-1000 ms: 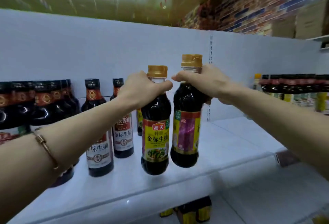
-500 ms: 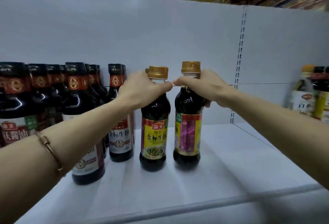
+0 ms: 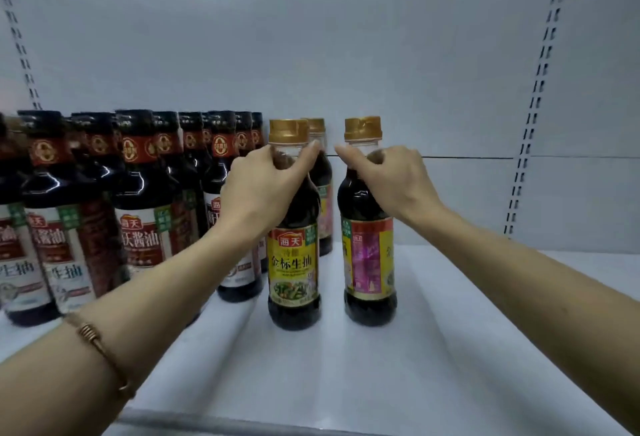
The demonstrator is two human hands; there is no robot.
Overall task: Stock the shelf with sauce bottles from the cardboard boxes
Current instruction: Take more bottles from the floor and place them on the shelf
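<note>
Here, both hands hold sauce bottles upright on the white metal shelf (image 3: 398,383). The left hand (image 3: 266,189) curls its fingers and thumb round the clear neck of a dark sauce bottle with a gold cap and a yellow-green label (image 3: 293,262); its grip is closed tight just below the cap. The right hand (image 3: 391,182) wraps the neck of a second dark sauce bottle with a gold cap and a yellow and purple label (image 3: 370,262) in the same way, fingers curled round the glass-clear neck under the cap. Both bottles appear to stand with their bases on the shelf surface, near each other but apart, a strip of bare shelf between them.

Just behind the left-hand bottle stands a third gold-capped dark bottle (image 3: 320,189), partly hidden by it, close to the white back panel (image 3: 346,54). To the left, a dense group of taller dark bottles with black caps and red and white labels (image 3: 145,213) fills the shelf in rows; the nearest of them sits just beside the left forearm. A thin gold-coloured bracelet (image 3: 100,349) circles the left wrist. Slotted upright strips (image 3: 540,89) run down the back panel on the right.
</note>
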